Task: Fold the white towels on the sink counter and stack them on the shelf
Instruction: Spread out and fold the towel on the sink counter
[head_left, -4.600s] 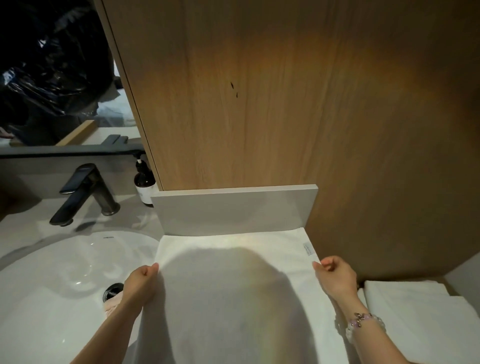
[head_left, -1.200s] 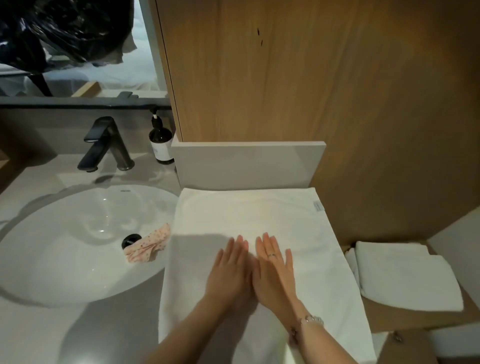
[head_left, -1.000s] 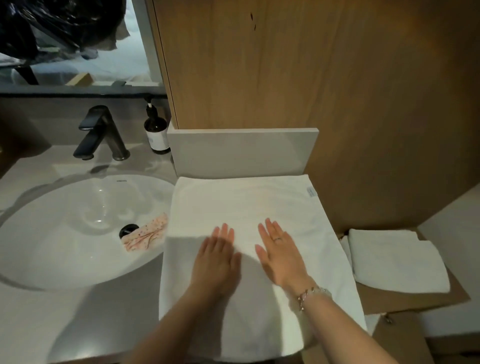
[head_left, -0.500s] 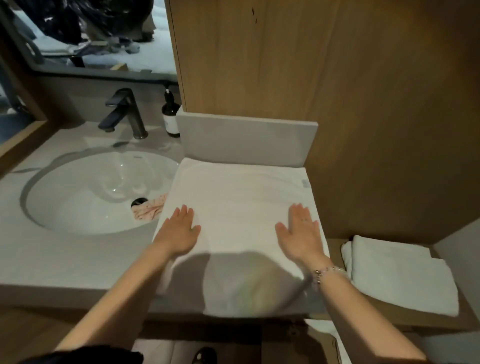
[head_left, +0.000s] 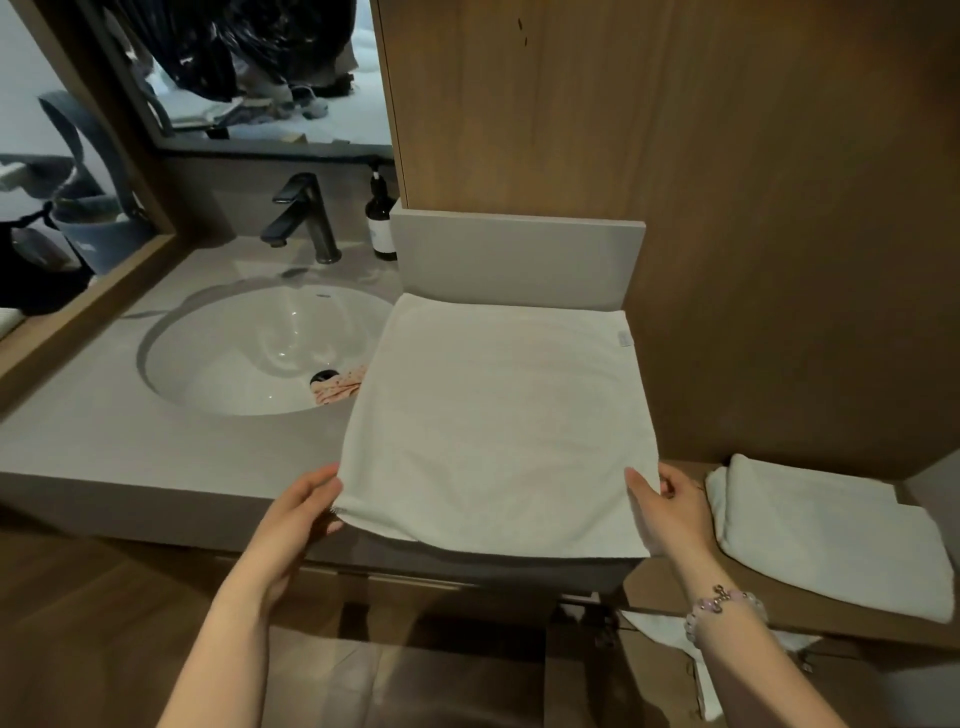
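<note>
A white towel (head_left: 498, 415) lies flat on the grey sink counter (head_left: 171, 441), its far edge against a grey upstand, its near edge over the counter's front. My left hand (head_left: 298, 514) pinches the near left corner, thumb on top. My right hand (head_left: 670, 512) grips the near right corner. Both near corners are raised slightly. A folded white towel (head_left: 826, 535) rests on the low wooden shelf (head_left: 660, 597) to the right.
A round white basin (head_left: 260, 348) holds a pink patterned cloth (head_left: 337, 389) by the drain. A black tap (head_left: 306, 218) and a dark soap bottle (head_left: 382, 218) stand behind it. Wooden panels rise behind and to the right. A white cloth piece (head_left: 670, 631) hangs below the shelf.
My hands stopped smoothing the towel's top, slid outward and toward me, and took hold of its two near corners. The view has pulled back from the counter.
</note>
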